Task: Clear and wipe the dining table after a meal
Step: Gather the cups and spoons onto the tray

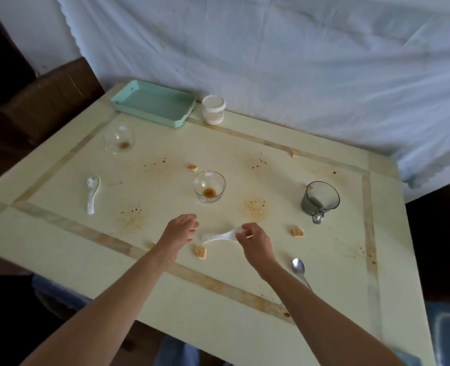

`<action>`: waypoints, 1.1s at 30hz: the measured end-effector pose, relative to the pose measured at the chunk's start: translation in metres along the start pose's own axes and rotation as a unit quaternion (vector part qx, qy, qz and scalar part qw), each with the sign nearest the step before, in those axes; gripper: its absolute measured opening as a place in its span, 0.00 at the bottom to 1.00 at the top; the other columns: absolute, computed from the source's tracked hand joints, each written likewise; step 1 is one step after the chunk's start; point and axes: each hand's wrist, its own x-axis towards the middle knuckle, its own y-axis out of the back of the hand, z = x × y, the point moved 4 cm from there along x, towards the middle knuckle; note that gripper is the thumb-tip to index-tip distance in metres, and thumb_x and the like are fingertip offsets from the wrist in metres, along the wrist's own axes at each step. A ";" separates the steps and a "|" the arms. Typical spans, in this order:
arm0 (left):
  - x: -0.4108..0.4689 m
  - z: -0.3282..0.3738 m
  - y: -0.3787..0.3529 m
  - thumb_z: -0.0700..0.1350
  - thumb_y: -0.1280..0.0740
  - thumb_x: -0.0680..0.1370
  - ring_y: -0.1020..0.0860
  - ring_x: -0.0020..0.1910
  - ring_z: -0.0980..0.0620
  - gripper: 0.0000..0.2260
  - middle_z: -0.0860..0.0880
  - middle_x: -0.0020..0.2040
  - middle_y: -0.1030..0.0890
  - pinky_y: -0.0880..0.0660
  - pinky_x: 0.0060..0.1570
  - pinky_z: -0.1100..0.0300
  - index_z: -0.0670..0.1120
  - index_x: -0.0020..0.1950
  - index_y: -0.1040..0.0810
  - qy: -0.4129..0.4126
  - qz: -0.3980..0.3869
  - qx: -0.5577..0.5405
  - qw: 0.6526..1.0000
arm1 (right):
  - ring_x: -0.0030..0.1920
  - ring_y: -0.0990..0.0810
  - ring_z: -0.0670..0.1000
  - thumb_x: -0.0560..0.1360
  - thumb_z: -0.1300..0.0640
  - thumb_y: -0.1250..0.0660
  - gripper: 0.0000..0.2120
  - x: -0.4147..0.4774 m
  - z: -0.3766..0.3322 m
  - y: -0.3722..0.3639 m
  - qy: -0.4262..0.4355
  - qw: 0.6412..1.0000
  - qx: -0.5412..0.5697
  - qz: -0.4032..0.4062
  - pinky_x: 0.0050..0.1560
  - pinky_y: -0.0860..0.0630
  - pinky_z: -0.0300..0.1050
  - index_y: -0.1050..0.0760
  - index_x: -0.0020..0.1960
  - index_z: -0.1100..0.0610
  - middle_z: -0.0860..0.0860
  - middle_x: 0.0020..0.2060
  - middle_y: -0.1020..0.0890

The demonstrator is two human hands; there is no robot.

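Near the glass cup (209, 186), a white spoon (220, 236) is pinched by the right hand (255, 243); the left hand (180, 231) is held relaxed.

Stained table (218, 299), cups (209, 186), spoons (93, 194), crumbs (297, 231), tray (121, 101)

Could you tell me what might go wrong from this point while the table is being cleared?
1. The right hand pinches the white spoon at one end only, the rest unsupported; it might slip and drop onto the table.
2. The left hand is open close to the clear cup, which holds brown dregs; a careless reach could tip it.
3. The spoon's free end hangs near a biscuit piece and might knock it away.
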 end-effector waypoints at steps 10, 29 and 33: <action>0.042 -0.014 0.049 0.43 0.43 0.81 0.24 0.55 0.48 0.11 0.47 0.54 0.22 0.27 0.55 0.54 0.46 0.60 0.26 0.030 0.006 0.009 0.999 | 0.26 0.28 0.52 0.74 0.61 0.32 0.07 0.013 0.013 -0.086 -0.346 0.884 0.312 0.043 0.23 0.32 0.38 0.28 0.46 0.64 0.59 0.30 0.24; 0.110 -0.006 0.061 0.42 0.41 0.80 0.23 0.53 0.51 0.11 0.51 0.50 0.21 0.26 0.52 0.57 0.47 0.61 0.26 0.042 -0.088 0.006 0.995 | 0.31 0.32 0.50 0.75 0.56 0.36 0.12 0.056 -0.052 -0.072 -0.170 0.938 0.240 0.186 0.32 0.35 0.44 0.31 0.34 0.58 0.52 0.29 0.28; 0.113 0.004 0.071 0.43 0.40 0.79 0.23 0.54 0.51 0.13 0.50 0.53 0.21 0.25 0.48 0.61 0.47 0.63 0.26 0.018 -0.088 0.014 0.996 | 0.26 0.33 0.49 0.75 0.57 0.36 0.11 0.083 -0.084 -0.074 -0.173 0.962 0.191 0.092 0.27 0.37 0.40 0.26 0.36 0.61 0.52 0.26 0.27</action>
